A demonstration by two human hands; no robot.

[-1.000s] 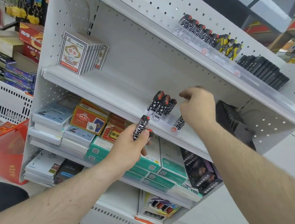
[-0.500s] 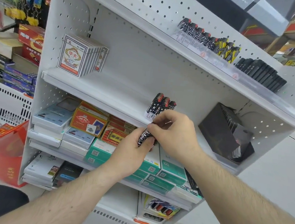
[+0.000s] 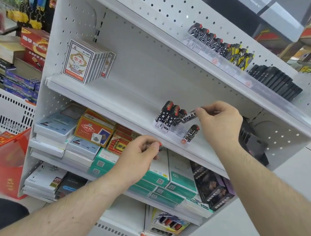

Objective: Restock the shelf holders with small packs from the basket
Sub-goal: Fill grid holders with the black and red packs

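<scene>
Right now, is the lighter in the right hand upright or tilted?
Tilted: the lighter leans in the right hand's pinch, not yet seated in the clear holder.

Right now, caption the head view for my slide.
Right hand pinches a patterned lighter over the clear shelf holder; left hand grips another lighter below.

Matt white perforated metal shelf (image 3: 103,94), a clear glossy plastic holder (image 3: 180,134), glossy printed card boxes (image 3: 77,61)

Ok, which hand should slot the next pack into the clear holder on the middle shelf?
Right. The right hand already pinches a circuit-print pack, tilted just above the clear holder beside the star-print packs. The left hand grips another pack lower, below the shelf edge.
</scene>
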